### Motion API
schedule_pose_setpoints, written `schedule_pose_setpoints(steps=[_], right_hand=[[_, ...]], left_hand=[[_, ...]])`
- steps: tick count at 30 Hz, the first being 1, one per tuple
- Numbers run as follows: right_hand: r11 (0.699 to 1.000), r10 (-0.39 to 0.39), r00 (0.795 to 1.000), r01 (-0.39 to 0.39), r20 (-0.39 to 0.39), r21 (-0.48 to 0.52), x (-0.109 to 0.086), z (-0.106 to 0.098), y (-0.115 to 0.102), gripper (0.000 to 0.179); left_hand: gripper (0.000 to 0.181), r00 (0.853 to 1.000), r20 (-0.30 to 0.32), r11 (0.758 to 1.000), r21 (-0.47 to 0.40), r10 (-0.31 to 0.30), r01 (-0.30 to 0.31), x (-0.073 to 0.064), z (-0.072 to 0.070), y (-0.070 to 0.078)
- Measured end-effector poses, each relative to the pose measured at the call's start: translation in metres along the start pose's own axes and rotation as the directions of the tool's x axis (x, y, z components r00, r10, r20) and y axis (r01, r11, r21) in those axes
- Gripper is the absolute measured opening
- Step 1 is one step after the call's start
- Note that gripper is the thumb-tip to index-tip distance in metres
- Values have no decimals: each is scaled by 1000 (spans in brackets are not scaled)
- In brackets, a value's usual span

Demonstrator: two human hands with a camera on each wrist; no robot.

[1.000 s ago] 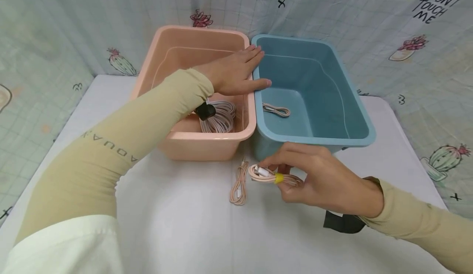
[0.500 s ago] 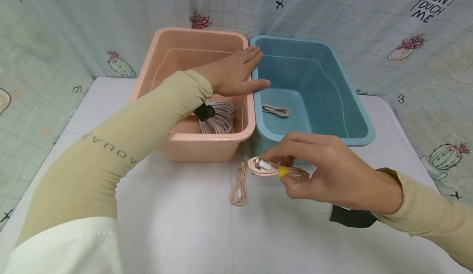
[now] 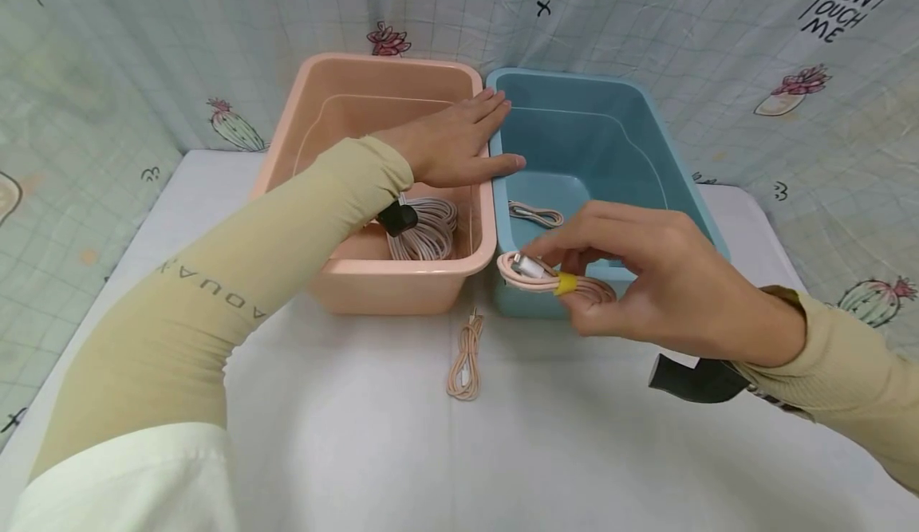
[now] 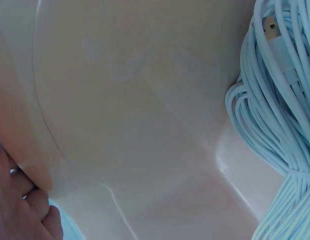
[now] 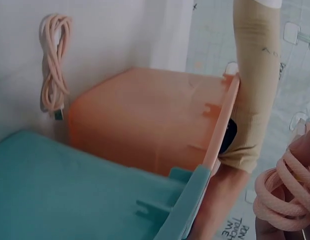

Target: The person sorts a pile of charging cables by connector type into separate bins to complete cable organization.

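Observation:
My right hand [image 3: 660, 277] pinches a coiled pink USB cable [image 3: 534, 275] with a yellow tie round it, over the front rim of the blue bin [image 3: 610, 149]. In the right wrist view the held cable's loops [image 5: 284, 195] show at the right edge. My left hand [image 3: 459, 141] rests with straight fingers across the touching rims of the pink bin [image 3: 388, 286] and the blue bin. Inside the pink bin lies a large bundle of pale cable [image 3: 427, 229], its USB plug [image 4: 270, 27] showing in the left wrist view. A small coiled cable [image 3: 537, 214] lies inside the blue bin.
Another coiled pink cable [image 3: 467, 360] lies on the white table [image 3: 345, 428] before the bins. Behind them hangs a curtain [image 3: 610, 21] printed with cacti. A black wrist device [image 3: 696, 376] sits under my right forearm.
My right hand has lifted the tied cable up and away from the table toward the blue bin, now overlapping its front rim. The left hand stays in place.

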State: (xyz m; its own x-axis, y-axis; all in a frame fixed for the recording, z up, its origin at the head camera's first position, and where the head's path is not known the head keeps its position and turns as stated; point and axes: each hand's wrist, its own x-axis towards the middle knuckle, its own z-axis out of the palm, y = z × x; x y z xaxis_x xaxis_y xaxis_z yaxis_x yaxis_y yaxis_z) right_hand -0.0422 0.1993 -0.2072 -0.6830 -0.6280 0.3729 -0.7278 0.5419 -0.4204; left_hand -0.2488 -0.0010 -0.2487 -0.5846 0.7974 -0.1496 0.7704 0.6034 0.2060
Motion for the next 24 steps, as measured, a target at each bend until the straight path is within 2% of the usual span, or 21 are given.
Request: schedule_pose_setpoints(steps=[6, 13, 18, 24], right_hand=[[1000, 12, 1000, -12, -9, 17, 8, -6, 4, 45], [997, 60, 998, -59, -12, 47, 10, -12, 19, 50], [998, 57, 998, -56, -41, 16, 13, -13, 30, 53], [994, 97, 994, -99, -46, -52, 16, -17, 43, 52]], left_hand=[[92, 1000, 2, 1000, 3, -6, 6, 0, 0, 0], [93, 1000, -3, 1000, 5, -6, 6, 0, 1, 0], [93, 1000, -9, 1000, 6, -7, 7, 1, 1, -1], [93, 1000, -6, 1000, 6, -10, 10, 1, 0, -1]])
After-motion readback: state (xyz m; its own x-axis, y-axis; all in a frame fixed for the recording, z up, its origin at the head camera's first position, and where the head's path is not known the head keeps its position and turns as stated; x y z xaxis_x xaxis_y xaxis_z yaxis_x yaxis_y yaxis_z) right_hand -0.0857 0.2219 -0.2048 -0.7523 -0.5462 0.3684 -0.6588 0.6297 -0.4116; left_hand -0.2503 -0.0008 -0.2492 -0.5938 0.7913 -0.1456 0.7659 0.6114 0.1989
